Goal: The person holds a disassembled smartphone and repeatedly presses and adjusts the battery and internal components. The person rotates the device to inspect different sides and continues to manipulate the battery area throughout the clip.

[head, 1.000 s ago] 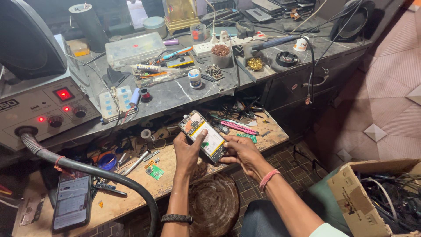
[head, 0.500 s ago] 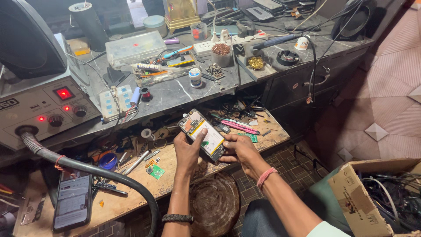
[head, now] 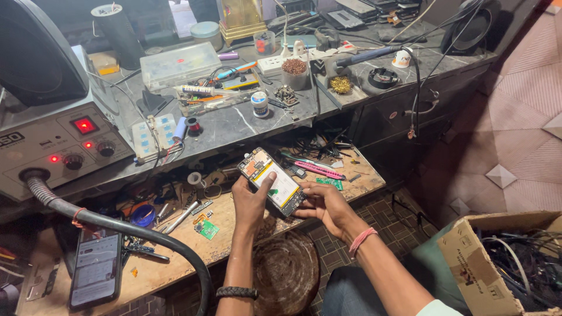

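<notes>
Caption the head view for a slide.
Left hand and right hand hold an opened phone over a cluttered wooden shelf beside a hot-air station.

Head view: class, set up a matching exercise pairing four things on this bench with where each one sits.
Things:
1. opened phone
2. dark phone
3. cardboard box
4. pink tool

Places:
A. floor, far right
B. wooden shelf, right of the hands
C. held in left hand and right hand
D. wooden shelf, far left

Pairs: 1-C, 2-D, 3-A, 4-B
</notes>
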